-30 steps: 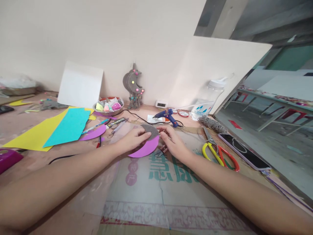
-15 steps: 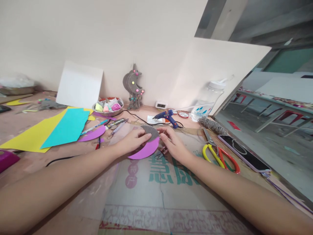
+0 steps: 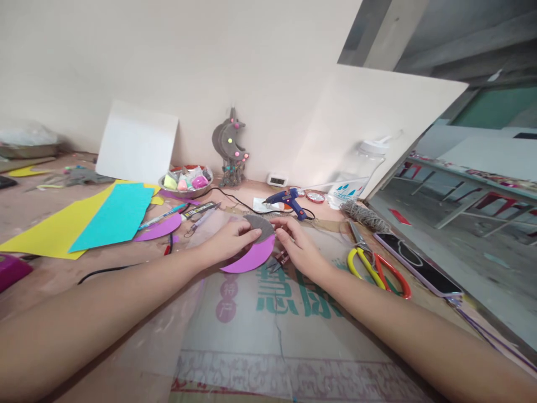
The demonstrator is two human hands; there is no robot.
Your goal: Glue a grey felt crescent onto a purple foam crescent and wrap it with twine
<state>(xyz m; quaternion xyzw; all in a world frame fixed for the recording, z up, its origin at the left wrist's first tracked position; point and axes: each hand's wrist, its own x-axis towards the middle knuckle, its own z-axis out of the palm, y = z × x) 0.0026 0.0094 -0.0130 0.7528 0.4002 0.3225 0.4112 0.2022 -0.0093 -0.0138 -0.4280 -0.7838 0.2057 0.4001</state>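
A purple paper crescent (image 3: 250,259), its upper part covered in grey yarn (image 3: 260,224), is held above the plastic-covered board. My left hand (image 3: 232,242) grips its left side, thumb on top of the grey part. At the right edge of the grey part, my right hand (image 3: 296,243) has its thumb and index finger closed together; what is between them is too small to make out. Small snips (image 3: 278,261) lie just under my right hand. A thin grey strand (image 3: 278,330) runs down over the board in front.
Behind the hands are a blue glue gun (image 3: 287,200) and a bowl of coloured clay (image 3: 187,182). A grey moon ornament (image 3: 230,140) leans against the wall. Scissors (image 3: 373,263), a yarn bundle (image 3: 364,216) and a phone (image 3: 417,263) lie right; yellow and turquoise sheets (image 3: 113,215) left.
Both hands and the crescent stay in nearly the same place, with only slight finger movement. The whole view has shifted a little.
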